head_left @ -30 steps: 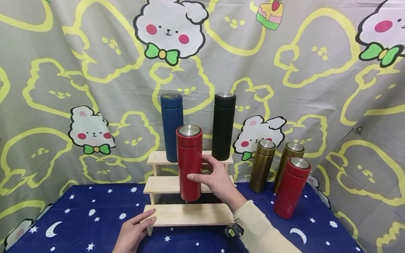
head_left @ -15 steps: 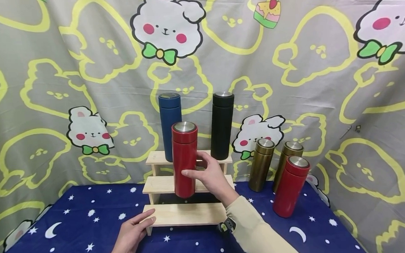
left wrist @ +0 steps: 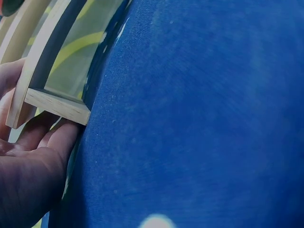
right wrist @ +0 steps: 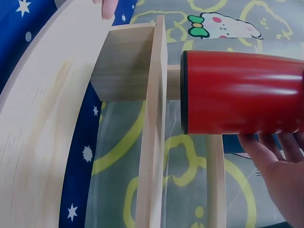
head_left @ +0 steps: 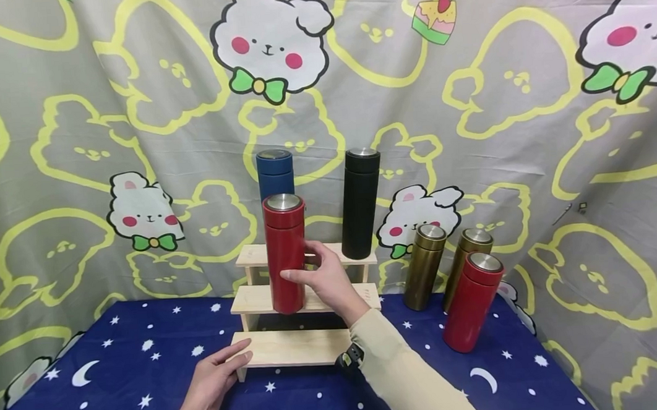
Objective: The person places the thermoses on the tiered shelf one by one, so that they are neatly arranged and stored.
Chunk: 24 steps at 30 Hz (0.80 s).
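My right hand [head_left: 323,276] grips a red thermos bottle [head_left: 285,257] from its right side, thumb across the front. The bottle is upright and overlaps the middle step of a three-tier wooden stand [head_left: 297,349]. From the right wrist, a small gap shows between the bottle's dark base [right wrist: 185,92] and that step's board [right wrist: 153,118]. My left hand [head_left: 217,375] holds the left end of the lowest step; in the left wrist view its fingers [left wrist: 59,137] curl by the wooden leg [left wrist: 59,105]. Behind the red bottle, a blue thermos [head_left: 275,170] on the top step is partly hidden.
A black thermos [head_left: 362,206] stands on the top step's right end. To the right of the stand, two bronze thermoses [head_left: 425,268] and another red thermos [head_left: 473,302] stand on the dark blue starry cloth [head_left: 147,363]. A patterned curtain [head_left: 192,150] hangs close behind.
My right hand has carried the red bottle leftward and slightly up in the head view, so it now covers more of the blue one. The left hand stays on the lowest step.
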{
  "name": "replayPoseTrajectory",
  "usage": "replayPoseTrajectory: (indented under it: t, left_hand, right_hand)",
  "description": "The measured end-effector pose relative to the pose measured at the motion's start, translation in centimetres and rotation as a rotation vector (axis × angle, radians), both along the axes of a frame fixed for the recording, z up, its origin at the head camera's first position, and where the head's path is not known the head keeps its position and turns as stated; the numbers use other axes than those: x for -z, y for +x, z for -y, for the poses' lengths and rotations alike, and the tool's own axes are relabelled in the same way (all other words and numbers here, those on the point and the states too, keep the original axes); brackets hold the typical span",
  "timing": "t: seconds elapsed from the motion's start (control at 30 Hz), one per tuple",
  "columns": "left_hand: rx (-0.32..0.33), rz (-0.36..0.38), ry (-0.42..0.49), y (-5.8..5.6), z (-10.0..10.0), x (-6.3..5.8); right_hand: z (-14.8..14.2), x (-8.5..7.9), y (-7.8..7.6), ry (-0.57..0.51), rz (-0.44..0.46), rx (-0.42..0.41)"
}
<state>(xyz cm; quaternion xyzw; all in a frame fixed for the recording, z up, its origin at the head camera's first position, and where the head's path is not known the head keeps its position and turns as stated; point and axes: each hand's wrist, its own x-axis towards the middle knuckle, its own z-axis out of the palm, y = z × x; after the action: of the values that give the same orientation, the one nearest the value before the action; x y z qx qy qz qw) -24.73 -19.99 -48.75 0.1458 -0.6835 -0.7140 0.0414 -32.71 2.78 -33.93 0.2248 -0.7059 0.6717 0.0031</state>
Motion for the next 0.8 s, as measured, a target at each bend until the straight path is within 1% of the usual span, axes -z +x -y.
replayPoseTrajectory:
  t: [0.13,0.27,0.43,0.63,0.8]
  left_hand:
    - [0.004,0.004,-0.016,0.3,0.2,-0.2]
    - [0.014,0.009,-0.016,0.3,0.1,-0.2]
    - [0.009,0.027,-0.027,0.2,0.1,-0.2]
    - [0.021,-0.006,0.007,0.0,-0.2,-0.1]
    - [0.012,0.005,0.001,0.1,-0.1,-0.1]
  right_hand:
    - [0.8,0.1,-0.2,-0.02,0.013,-0.009]
    - [1.3,0.4,-0.2,-0.025,0.026,-0.006]
    - [1.9,0.6,-0.5,-0.021,0.038,0.007]
    - [2.3,0.8,-0.9,-0.029,0.052,0.022]
    - [2.6,1.1,-0.9,-0.019,0.071,0.027]
